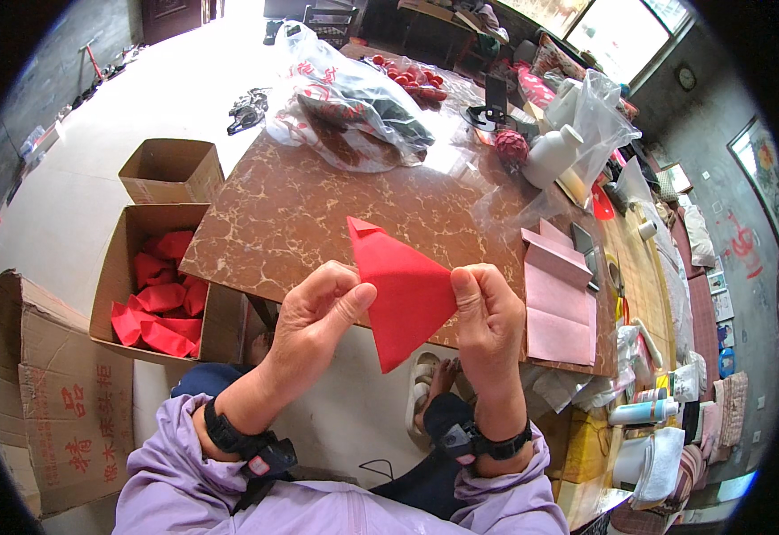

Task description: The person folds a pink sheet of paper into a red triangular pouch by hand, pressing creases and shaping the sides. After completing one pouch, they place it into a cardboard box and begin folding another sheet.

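Observation:
A folded sheet of red paper (403, 287), roughly triangular with a small flap turned over at its upper tip, is held up over the table's front edge. My left hand (319, 314) pinches its left side between thumb and fingers. At the right corner, my right hand (486, 304) grips the paper with thumb on top and fingers curled behind. To the right of my right hand, a stack of pink paper sheets (558, 314) with creases lies on the brown marble-patterned table (282, 221).
Left of the table, a cardboard box (105, 294) holds several folded red pieces (162, 297). Another box (172, 170) and a large carton (68, 401) stand nearby. On the table are a plastic bag (356, 100), a white bottle (553, 157) and a phone (584, 251). Scissors (615, 275) lie farther right.

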